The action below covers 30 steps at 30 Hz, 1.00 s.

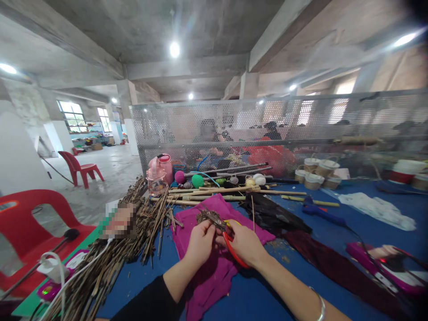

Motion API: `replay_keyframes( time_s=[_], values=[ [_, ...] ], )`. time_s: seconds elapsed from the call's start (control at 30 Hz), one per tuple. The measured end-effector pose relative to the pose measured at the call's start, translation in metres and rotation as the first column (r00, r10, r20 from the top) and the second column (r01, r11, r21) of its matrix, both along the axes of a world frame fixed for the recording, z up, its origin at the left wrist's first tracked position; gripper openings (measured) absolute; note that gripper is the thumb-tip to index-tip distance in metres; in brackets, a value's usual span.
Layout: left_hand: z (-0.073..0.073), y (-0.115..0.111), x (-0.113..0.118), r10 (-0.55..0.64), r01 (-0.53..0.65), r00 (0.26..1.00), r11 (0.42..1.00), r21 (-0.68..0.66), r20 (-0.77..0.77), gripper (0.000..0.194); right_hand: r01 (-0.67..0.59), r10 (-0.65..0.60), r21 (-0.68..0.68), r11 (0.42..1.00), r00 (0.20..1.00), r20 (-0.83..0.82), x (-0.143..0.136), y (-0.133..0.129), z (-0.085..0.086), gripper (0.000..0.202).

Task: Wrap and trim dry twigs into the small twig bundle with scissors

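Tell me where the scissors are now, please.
In the head view, the scissors are just below centre, held in the right hand, beside the left hand and over the magenta cloth.

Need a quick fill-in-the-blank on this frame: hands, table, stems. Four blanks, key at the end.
1. The cutting tool's lower handle, at the right hand, is coloured ____.
2. The tabletop under the magenta cloth is coloured ____.
3. In the picture, the heap of dry stems lies to the ____ of that cloth.
4. The silver bangle is on the person's ____ arm.

Missing words: red; blue; left; right.
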<state>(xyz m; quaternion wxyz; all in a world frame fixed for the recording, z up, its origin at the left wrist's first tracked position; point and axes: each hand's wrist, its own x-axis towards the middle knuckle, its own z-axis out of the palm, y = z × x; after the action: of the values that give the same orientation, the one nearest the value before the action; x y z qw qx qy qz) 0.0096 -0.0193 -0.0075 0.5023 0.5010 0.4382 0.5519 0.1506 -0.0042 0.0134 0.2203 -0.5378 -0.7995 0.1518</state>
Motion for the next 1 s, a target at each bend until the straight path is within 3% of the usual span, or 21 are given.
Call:
replay_keyframes(
  time_s=[0.2,0.7,1.0],
  values=[
    [0.0015,-0.0003,0.0009,0.024,-0.025,0.999,0.999,-0.046,-0.034,0.027,0.016,-0.016,0.018,1.0,1.0,-0.02,-0.0004,-0.001,-0.001,0.03],
    [0.0033,-0.0026,-0.0008,-0.014,0.014,1.0,1.0,-0.001,-0.024,0.033,-0.005,0.004,-0.031,1.0,0.999,-0.034,-0.0006,0.0044,-0.0088,0.031],
    [-0.0057,0.0039,-0.0016,0.012,-0.012,1.0,1.0,-0.006,-0.018,0.032,0.002,-0.008,0.093,0.996,0.998,0.06,0.002,0.0029,-0.0059,0.033]
  ],
)
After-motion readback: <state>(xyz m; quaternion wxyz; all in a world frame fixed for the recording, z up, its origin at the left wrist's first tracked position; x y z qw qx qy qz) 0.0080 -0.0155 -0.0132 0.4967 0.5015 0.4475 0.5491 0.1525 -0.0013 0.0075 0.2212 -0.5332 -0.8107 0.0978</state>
